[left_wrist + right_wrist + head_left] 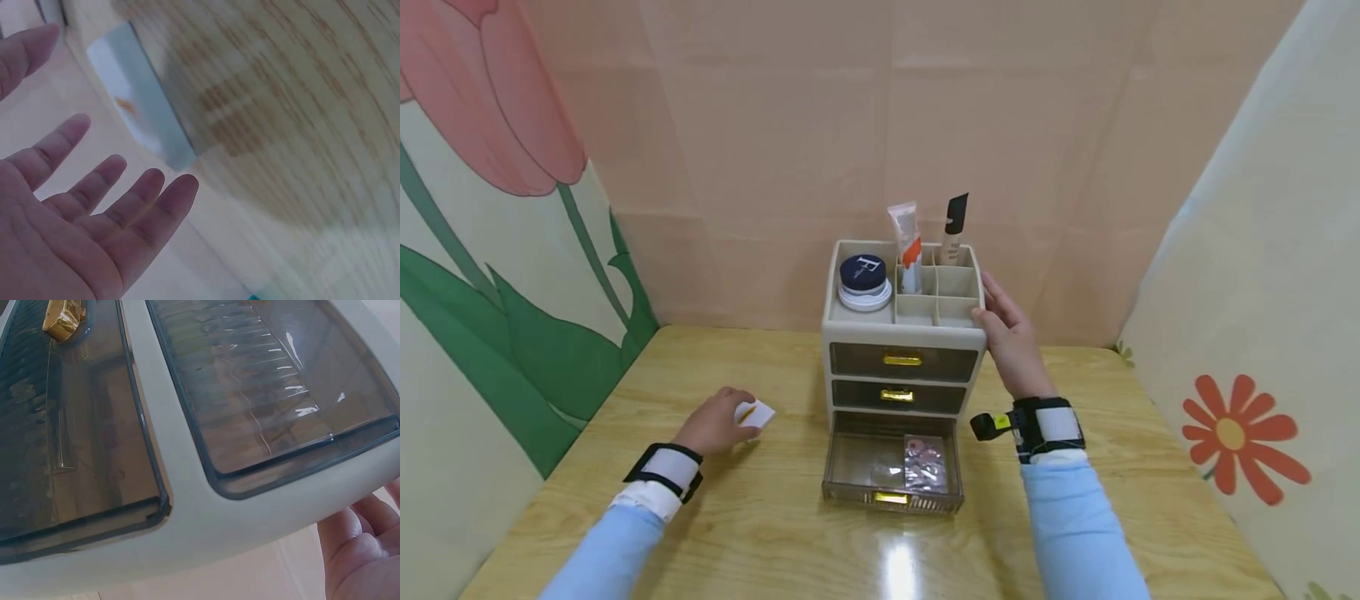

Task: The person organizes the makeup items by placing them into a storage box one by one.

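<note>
A cream makeup organizer (904, 335) with dark see-through drawers stands at mid-table. My right hand (1013, 350) holds its upper right side, thumb over the top rim and fingers along the outer wall. In the right wrist view, part of that hand (365, 556) shows beside the organizer's frame (187, 531). Left of the organizer, my left hand (711, 423) reaches around a small flat white box (758, 414) with an orange mark. The left wrist view shows those fingers (140, 215) spread and apart from the box (140, 94).
The bottom drawer (857, 467) is pulled out, with a pinkish, shiny flat item (925, 464) inside. On top sit a round dark-lidded compact (863, 273), a white-orange tube (908, 242) and a black-capped tube (955, 218). A peach backdrop (760, 167) rises behind.
</note>
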A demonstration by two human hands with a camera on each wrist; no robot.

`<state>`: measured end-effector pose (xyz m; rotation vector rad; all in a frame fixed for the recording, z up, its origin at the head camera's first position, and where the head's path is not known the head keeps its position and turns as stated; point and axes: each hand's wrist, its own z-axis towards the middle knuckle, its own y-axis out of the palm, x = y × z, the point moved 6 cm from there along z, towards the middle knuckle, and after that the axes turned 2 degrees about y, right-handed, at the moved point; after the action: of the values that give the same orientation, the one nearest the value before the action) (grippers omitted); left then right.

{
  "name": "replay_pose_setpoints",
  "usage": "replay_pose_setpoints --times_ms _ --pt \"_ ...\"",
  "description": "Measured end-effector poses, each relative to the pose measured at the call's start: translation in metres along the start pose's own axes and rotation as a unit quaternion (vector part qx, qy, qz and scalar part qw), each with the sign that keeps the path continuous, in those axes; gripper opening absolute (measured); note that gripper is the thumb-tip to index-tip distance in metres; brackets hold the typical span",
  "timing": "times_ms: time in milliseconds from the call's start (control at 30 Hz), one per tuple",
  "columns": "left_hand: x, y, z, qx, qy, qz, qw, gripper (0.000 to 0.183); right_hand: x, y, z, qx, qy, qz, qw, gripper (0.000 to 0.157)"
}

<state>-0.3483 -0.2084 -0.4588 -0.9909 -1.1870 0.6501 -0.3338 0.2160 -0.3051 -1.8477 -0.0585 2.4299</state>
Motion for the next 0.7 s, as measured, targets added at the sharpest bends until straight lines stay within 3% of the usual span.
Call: replay_pose_setpoints --times_ms 400,700 --pt "-0.01 0.015 0.012 -0.012 -0.03 0.015 0.9994 0.058 0.004 0.0 0.0 0.003 0.008 -0.006 1.0 0.055" --pt "-0.007 0.014 0.013 -0.006 -0.018 0.033 0.9993 0.052 0.003 0.001 0.001 0.005 0.009 -0.005 1.0 0.051"
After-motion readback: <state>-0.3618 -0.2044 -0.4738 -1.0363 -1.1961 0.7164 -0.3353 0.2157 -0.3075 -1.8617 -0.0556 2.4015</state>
